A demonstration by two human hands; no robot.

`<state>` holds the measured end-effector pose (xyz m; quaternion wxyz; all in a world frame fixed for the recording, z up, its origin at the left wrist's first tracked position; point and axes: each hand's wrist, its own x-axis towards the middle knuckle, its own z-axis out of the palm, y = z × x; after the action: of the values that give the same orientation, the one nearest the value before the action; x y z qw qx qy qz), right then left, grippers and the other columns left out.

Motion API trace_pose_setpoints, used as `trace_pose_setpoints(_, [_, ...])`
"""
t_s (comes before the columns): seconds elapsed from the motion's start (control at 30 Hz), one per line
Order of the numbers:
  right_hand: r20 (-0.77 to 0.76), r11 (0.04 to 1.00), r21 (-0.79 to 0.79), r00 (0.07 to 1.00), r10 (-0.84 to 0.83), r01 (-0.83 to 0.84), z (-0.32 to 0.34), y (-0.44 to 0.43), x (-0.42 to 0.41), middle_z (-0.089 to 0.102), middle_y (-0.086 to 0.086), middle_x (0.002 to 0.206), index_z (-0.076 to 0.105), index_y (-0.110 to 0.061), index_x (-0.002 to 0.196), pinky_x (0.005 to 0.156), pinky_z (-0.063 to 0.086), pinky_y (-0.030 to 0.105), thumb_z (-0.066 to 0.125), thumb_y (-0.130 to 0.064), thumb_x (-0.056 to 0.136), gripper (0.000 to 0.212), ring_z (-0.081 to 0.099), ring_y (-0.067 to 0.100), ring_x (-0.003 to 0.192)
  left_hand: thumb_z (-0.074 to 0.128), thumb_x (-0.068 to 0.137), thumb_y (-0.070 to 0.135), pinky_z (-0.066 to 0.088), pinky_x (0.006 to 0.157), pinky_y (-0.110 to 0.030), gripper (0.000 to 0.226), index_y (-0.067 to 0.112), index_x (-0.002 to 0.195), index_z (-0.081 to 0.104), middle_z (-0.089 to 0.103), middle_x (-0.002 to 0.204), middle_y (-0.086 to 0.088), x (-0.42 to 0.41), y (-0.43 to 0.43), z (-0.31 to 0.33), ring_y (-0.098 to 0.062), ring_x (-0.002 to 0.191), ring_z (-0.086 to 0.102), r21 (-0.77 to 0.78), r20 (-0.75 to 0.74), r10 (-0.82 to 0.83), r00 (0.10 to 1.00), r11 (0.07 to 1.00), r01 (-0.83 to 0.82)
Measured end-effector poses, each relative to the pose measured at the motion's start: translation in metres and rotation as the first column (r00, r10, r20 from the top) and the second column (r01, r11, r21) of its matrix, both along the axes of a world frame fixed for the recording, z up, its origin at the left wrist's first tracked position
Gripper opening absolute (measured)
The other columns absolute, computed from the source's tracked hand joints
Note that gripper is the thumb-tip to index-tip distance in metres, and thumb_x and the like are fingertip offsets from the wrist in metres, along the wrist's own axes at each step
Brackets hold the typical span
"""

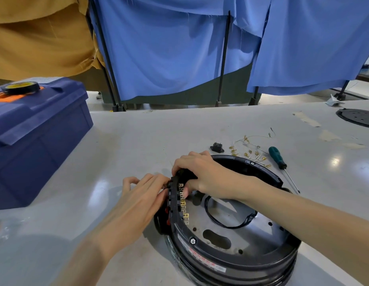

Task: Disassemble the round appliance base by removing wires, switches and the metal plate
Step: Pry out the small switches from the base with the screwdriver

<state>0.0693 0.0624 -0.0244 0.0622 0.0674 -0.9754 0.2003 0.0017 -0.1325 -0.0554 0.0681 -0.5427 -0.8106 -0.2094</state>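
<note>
The round black appliance base (231, 263) lies on the grey table, open side up, with a metal plate (226, 226) inside and a black cable loop (231, 221) on it. A row of switches with brass terminals (182, 205) sits in the left rim. My right hand (202, 172) grips the rim over the top switch, thumb inside by the terminals. My left hand (140, 201) presses its fingers against the outer side of the switches. Removed wires with brass lugs (249, 149) and a small black socket (217, 146) lie behind the base.
A green-handled screwdriver (279, 159) lies right of the wires. A blue toolbox (35, 133) with a tape roll (21, 87) on its lid stands at the left. A black round part (358, 118) rests at the far right edge. Blue and tan cloths hang behind the table.
</note>
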Motion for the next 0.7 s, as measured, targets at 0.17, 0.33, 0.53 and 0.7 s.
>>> trace_pose_setpoints(0.17, [-0.071, 0.988, 0.15, 0.997, -0.014, 0.024, -0.007, -0.009, -0.002, 0.052, -0.006, 0.098, 0.053, -0.02, 0.106, 0.09, 0.028, 0.042, 0.053, -0.008, 0.085, 0.023, 0.038, 0.017, 0.095, 0.017, 0.094, 0.045, 0.021, 0.094, -0.026, 0.035, 0.031, 0.104, 0.047, 0.047, 0.09, 0.027, -0.004, -0.003, 0.0, 0.017, 0.092, 0.037, 0.086, 0.046, 0.051, 0.998, 0.995, -0.055])
trace_pose_setpoints(0.33, [-0.029, 0.998, 0.053, 0.999, -0.036, 0.037, -0.004, -0.007, -0.005, 0.054, -0.007, 0.096, 0.057, -0.021, 0.102, 0.093, 0.026, 0.041, 0.063, -0.019, 0.085, 0.018, 0.041, 0.016, 0.097, 0.014, 0.088, 0.055, 0.021, 0.091, -0.021, 0.041, 0.035, 0.106, 0.045, 0.054, 0.102, 0.02, -0.002, 0.0, -0.002, 0.017, 0.105, 0.028, 0.084, 0.19, 0.049, 0.981, 0.994, -0.066])
trace_pose_setpoints(0.53, [0.004, 0.998, -0.056, 0.999, -0.032, 0.033, 0.002, -0.001, -0.004, 0.062, -0.006, 0.101, 0.066, -0.02, 0.105, 0.095, 0.028, 0.035, 0.073, -0.021, 0.083, 0.024, 0.047, 0.013, 0.101, 0.037, 0.099, 0.031, 0.038, 0.099, -0.044, 0.017, 0.023, 0.101, 0.052, 0.065, 0.101, 0.008, -0.021, 0.001, -0.009, -0.026, 0.107, 0.053, 0.205, 0.407, 0.117, 0.906, 0.955, -0.215])
trace_pose_setpoints(0.7, [0.045, 0.985, -0.166, 0.998, -0.045, 0.051, 0.012, 0.008, -0.004, 0.07, -0.003, 0.103, 0.072, -0.016, 0.107, 0.087, 0.045, 0.02, 0.066, 0.002, 0.084, 0.03, 0.059, 0.009, 0.098, 0.053, 0.097, 0.024, 0.037, 0.096, -0.042, 0.007, 0.022, 0.094, 0.059, 0.064, 0.095, 0.01, -0.033, 0.013, -0.017, -0.017, 0.098, 0.058, 0.181, 0.304, 0.308, 0.902, 0.911, -0.372])
